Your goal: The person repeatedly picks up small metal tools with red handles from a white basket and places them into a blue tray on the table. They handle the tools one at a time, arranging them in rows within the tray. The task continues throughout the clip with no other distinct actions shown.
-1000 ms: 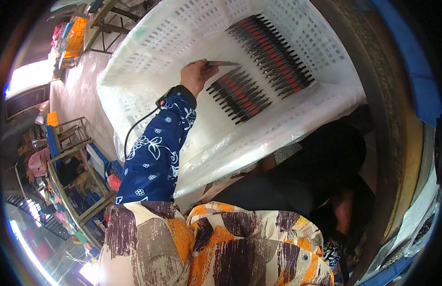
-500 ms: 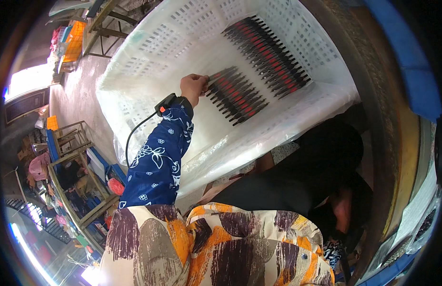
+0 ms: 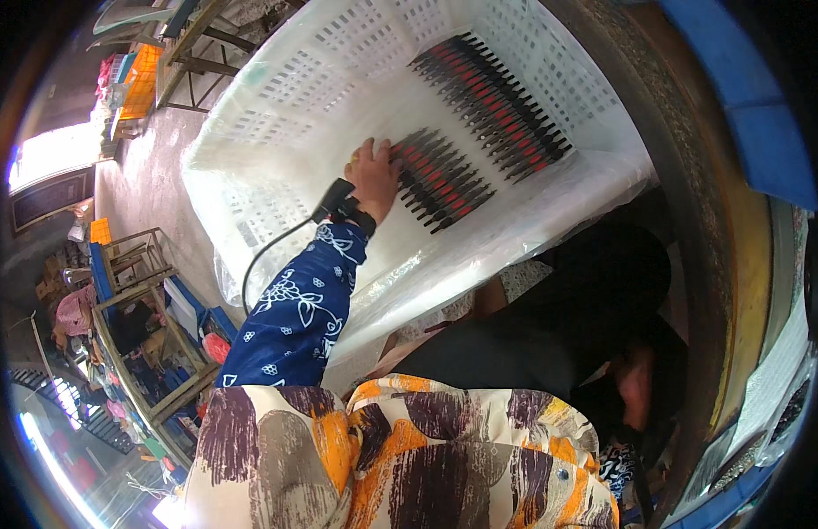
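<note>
My left hand, in a blue flowered sleeve with a dark wristband, reaches into a white perforated crate lined with clear plastic. Its fingers are bent but slightly apart, against the left end of a shorter row of slim black pieces with red middles; I see nothing held. Beyond and to the right lies a longer row of like pieces, side by side on the crate floor. What looks like my right hand is low at the right in shadow, its fingers unclear.
A dark-edged surface rises along the crate's right side, with a blue object beyond. Black-clad legs lie below the crate. Cluttered shelves stand left, an orange crate farther back. A cable trails from my wristband.
My left hand has turned from a pinch at the shorter row's far left corner to lie palm-down beside its left end. The shorter row's far end has shifted slightly; the longer row stays put.
</note>
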### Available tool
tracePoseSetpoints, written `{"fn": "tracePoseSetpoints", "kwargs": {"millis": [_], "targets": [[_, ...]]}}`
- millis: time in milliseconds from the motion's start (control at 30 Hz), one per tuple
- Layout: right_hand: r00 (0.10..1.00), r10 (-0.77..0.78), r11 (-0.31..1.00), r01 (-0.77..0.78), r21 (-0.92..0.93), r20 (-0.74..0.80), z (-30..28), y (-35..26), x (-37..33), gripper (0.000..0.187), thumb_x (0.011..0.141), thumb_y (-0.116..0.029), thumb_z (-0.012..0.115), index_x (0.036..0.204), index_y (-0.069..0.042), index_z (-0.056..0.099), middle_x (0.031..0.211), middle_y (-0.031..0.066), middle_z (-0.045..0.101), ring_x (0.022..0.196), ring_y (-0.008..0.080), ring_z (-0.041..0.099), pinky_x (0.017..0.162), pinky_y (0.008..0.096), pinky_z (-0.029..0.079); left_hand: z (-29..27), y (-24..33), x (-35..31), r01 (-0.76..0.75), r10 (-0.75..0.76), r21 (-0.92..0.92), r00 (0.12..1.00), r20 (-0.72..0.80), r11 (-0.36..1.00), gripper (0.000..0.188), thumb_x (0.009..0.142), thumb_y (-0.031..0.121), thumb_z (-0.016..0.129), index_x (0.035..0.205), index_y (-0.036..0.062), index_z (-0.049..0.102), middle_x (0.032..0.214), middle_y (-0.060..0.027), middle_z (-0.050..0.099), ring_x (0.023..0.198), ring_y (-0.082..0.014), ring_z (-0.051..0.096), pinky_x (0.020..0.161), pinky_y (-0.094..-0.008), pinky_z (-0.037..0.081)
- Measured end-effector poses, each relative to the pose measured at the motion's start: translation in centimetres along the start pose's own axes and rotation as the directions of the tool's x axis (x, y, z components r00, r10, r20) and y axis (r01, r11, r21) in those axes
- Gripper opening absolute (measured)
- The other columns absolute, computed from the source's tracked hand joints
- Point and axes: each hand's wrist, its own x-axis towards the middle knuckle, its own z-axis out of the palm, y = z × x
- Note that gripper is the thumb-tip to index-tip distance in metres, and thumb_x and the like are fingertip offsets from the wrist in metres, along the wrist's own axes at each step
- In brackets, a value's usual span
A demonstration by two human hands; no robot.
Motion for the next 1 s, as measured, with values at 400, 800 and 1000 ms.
{"fn": "tracePoseSetpoints", "kwargs": {"millis": [400,800,1000], "targets": [[0.994,-0.088,0.991,0.081,-0.106,-0.064,0.5,1.3,-0.5,0.021,0.072,-0.006,0.061,0.09,0.004,0.062,0.081,0.0185,0.062,0.072,0.0305,0.057,0.066,0.0396,0.046,-0.2,3.3,-3.1,0.198,-0.199,0.047,0.98,0.024,0.979,0.074,0.081,0.032,0.065,0.138,0.0019,0.028,0.135,-0.0303,0.029,0.118,-0.0465,0.039,0.092,-0.0569,0.034],[0.999,-0.045,0.998,0.044,-0.046,-0.021,-1.3,-3.1,-0.5,0.019,0.077,-0.011,0.061,0.088,0.005,0.063,0.076,0.0176,0.062,0.065,0.0254,0.055,0.058,0.0388,0.044,3.6,-1.8,-0.8,0.538,-0.54,-0.442,0.831,0.135,0.718,0.039,0.073,0.014,0.068,0.106,-0.002,0.054,0.096,-0.0235,0.059,0.093,-0.0384,0.057,0.08,-0.0427,0.047],[0.995,-0.071,0.996,0.067,-0.055,-0.075,-1.2,-3.7,-0.7,0.02,0.078,-0.011,0.061,0.09,0.005,0.063,0.076,0.0178,0.063,0.064,0.0252,0.055,0.059,0.0383,0.045,3.9,-1.8,-0.4,0.496,-0.5,-0.484,0.856,0.131,0.721,0.035,0.074,0.014,0.068,0.102,-0.0007,0.056,0.096,-0.0212,0.061,0.091,-0.0374,0.058,0.08,-0.0431,0.046]]}}
